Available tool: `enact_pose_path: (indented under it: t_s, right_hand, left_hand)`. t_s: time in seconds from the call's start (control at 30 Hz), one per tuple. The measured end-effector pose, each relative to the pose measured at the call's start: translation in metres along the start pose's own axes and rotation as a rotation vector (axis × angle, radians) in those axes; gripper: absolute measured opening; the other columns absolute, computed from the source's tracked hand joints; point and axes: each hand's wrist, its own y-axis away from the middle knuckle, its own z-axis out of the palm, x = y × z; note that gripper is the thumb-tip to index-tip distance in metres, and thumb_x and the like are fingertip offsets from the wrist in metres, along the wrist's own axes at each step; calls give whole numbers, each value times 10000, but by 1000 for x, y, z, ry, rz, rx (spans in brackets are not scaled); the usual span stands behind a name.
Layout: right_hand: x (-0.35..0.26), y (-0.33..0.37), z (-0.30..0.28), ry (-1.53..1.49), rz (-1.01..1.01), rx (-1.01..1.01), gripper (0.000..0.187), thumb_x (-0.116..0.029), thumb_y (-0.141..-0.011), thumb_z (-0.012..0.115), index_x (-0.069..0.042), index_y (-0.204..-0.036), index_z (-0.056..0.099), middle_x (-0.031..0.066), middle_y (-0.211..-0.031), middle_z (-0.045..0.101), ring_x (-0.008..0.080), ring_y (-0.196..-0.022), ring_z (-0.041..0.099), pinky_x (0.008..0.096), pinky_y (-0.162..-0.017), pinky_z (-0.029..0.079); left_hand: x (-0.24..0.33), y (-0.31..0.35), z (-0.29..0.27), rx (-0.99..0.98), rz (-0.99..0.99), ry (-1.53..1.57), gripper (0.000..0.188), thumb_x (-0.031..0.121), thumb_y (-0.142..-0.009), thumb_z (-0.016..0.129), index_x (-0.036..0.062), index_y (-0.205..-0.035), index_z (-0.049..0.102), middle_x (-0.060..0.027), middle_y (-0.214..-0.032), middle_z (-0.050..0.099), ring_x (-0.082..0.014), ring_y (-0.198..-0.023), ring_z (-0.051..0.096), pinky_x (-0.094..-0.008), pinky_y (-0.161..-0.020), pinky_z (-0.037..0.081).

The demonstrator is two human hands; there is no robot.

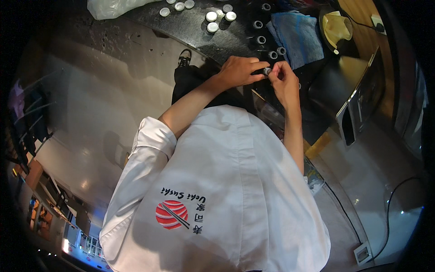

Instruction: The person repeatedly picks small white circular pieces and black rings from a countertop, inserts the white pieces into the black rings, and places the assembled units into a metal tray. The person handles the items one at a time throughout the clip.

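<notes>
Black-bodied, the bottle [267, 71] lies clasped in the left hand [241, 71], its long axis apparently crosswise and grey rim facing the adjacent right hand [285, 85], whose fingertips meet beside it, though whether they grip it cannot be told.

On the white cloth jacket with a rolled sleeve [217, 149], a slanting line of black Latin lettering [185, 195] is running upside down above a round, red-and-white striped emblem [163, 215] crossed by dark chopsticks [176, 215]; three black East Asian characters [199, 218] are forming a column beside it.
</notes>
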Motion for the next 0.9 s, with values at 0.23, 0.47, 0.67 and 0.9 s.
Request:
enact_pose_path:
  t_s: [0.23, 0.47, 0.67, 0.9]
  right_hand:
    - [19, 0, 4, -161, 9, -10, 117, -81, -909, 709, -33, -920, 602, -16, -775, 577, 63, -722, 537, 235, -659, 456]
    - [33, 16, 2, -572, 1, 81, 139, -97, -944, 708, -21, -1050, 658, -10, -815, 624, 58, -660, 571, 229, -609, 505]
    - [23, 60, 18, -540, 40, 77, 112, -110, -952, 706, -50, -1046, 690, -38, -818, 626, 29, -680, 544, 195, -616, 458]
    - [15, 58, 40, -162, -203, 409, 275, -84, -900, 742, -59, -1171, 708, 62, -905, 640, 131, -787, 618, 268, -686, 495]
  left_hand:
    - [-1, 0, -1, 80, 60, 64, 426, 370, -815, 777, 185, -1191, 700, -35, -855, 691, -261, -709, 696, -369, -619, 563]
    - [-3, 2, 2, 99, 41, 113, 491, 366, -828, 783, 158, -1255, 659, -69, -908, 709, -258, -714, 697, -364, -648, 568]
    - [19, 12, -33, -13, -238, 472, 463, 275, -864, 771, 100, -1269, 628, -32, -775, 612, -151, -670, 634, -302, -636, 529]
    - [30, 26, -44, -52, -283, 441, 386, 164, -876, 753, 68, -1231, 635, -36, -724, 566, -145, -624, 560, -300, -599, 466]
